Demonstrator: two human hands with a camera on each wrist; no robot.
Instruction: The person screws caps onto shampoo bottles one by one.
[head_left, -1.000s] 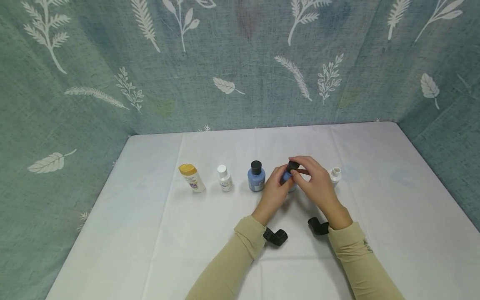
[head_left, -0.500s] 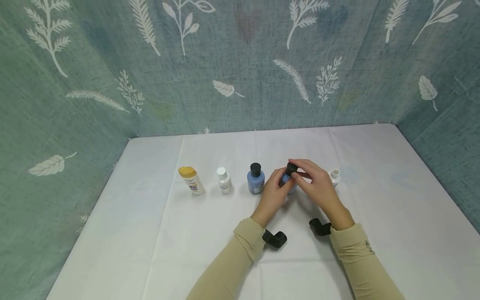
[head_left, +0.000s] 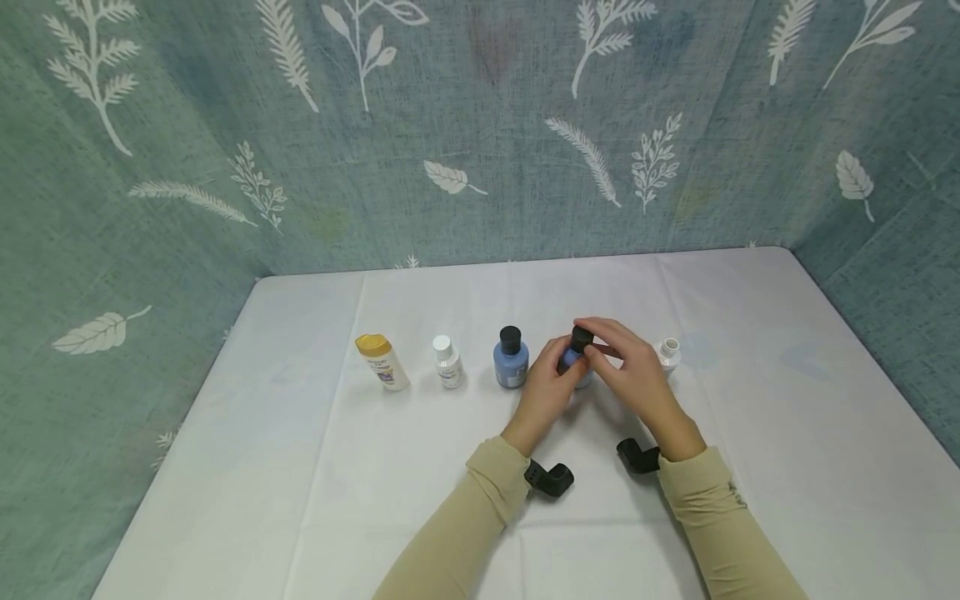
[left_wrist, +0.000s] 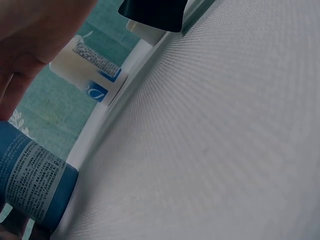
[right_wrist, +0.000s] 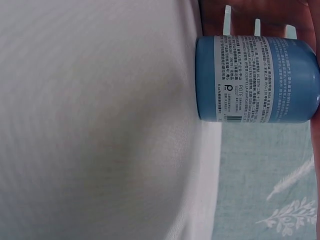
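Note:
A blue bottle (head_left: 573,357) with a black cap (head_left: 581,337) stands upright between both hands. My left hand (head_left: 547,379) holds its body from the left side. With thumb and fingers, my right hand (head_left: 633,367) pinches the cap. In the left wrist view, the printed back label of the blue bottle (left_wrist: 35,175) shows, with my right hand (left_wrist: 40,40) above it. The right wrist view has the same blue bottle (right_wrist: 257,80) lying across the picture, with fingers of my left hand (right_wrist: 245,22) behind it.
Left of the hands stand a second blue bottle (head_left: 512,362) with a black cap, a white-capped bottle (head_left: 448,367) and a yellow-capped bottle (head_left: 384,365). Just right of my right hand is an uncapped white bottle (head_left: 669,354). All stand on the white-covered table (head_left: 420,483), before a green leaf-patterned curtain (head_left: 480,125).
The head view has tilted up slightly. My left hand keeps holding the blue bottle, and my right fingers stay around its cap with only a slight shift.

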